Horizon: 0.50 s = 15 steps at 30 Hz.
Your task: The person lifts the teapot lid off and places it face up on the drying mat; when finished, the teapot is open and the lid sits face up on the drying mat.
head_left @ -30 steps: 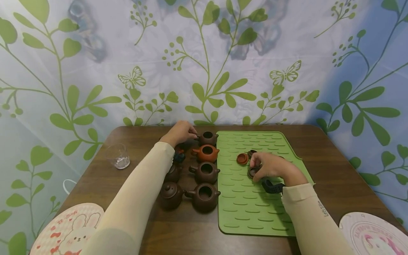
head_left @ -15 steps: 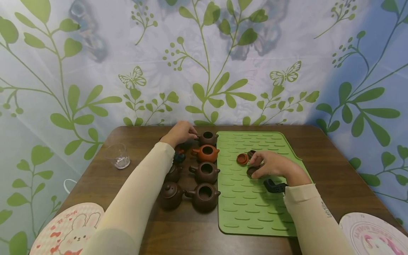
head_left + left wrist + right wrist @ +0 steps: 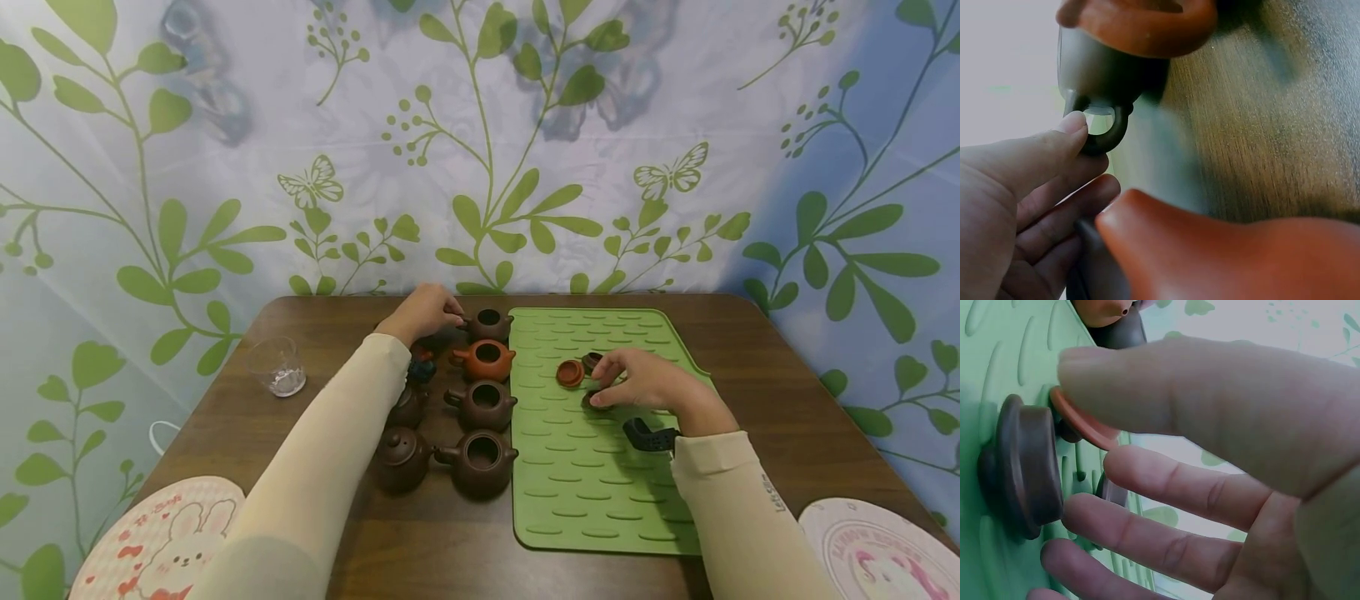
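My left hand (image 3: 423, 315) pinches the handle of the farthest dark brown teapot (image 3: 489, 325) between thumb and fingers; the left wrist view shows this handle (image 3: 1109, 139) close up. That pot has no lid on, and an orange teapot (image 3: 487, 362) stands just in front of it. Over the green mat, my right hand (image 3: 648, 385) hovers with loosely bent, spread fingers. Below its fingertips lies a dark brown teapot lid (image 3: 1038, 465), hollow side up and partly hidden in the head view. An orange lid (image 3: 570, 373) and another dark lid (image 3: 591, 362) lie beyond it.
Two more lidless brown teapots (image 3: 483, 406) line the green mat (image 3: 592, 500). To their left stand other pots, including a lidded one (image 3: 401, 458); my left arm partly covers that row. A clear glass (image 3: 287, 379) sits at the left. Round printed seats (image 3: 172, 533) flank the wooden table.
The dark lid under my right hand has come to rest on the mat; my right fingers have loosened from it and spread. My left hand stays on the teapot handle.
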Each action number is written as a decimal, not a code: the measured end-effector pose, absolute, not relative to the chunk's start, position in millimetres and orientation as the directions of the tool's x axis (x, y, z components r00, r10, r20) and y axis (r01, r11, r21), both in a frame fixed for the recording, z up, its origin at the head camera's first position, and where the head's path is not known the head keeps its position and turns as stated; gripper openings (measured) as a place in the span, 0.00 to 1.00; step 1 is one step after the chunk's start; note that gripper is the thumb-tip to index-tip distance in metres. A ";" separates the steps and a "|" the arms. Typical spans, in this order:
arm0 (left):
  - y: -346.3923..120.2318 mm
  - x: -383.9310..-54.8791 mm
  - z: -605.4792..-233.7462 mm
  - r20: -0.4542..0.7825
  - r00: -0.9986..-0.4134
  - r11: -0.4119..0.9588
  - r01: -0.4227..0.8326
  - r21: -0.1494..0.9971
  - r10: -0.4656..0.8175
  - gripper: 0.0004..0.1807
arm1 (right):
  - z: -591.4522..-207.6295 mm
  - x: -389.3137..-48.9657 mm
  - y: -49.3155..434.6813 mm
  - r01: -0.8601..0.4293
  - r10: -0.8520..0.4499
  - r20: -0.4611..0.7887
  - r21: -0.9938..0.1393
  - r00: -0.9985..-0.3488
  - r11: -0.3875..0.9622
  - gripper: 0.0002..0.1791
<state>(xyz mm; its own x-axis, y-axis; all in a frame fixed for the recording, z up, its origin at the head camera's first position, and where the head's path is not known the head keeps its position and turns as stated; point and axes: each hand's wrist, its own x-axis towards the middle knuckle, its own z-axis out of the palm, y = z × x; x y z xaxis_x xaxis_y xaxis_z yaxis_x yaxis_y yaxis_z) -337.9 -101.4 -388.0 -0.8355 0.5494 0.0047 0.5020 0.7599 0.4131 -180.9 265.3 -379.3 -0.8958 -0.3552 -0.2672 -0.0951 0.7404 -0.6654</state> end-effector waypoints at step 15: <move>-107.1 -334.1 -372.1 0.004 -0.842 0.739 0.476 0.476 0.540 0.20 | -374.6 -181.4 260.1 -0.154 -0.270 -0.105 -0.604 -0.957 0.782 0.22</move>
<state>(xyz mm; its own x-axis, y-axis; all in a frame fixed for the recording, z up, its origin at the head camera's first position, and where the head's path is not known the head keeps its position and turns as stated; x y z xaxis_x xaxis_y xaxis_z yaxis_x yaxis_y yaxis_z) -334.1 -107.1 -372.1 -0.8419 0.5396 0.0038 0.4761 0.7394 0.4760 -181.4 260.1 -374.6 -0.9572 -0.2696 -0.1054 -0.1537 0.7819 -0.6041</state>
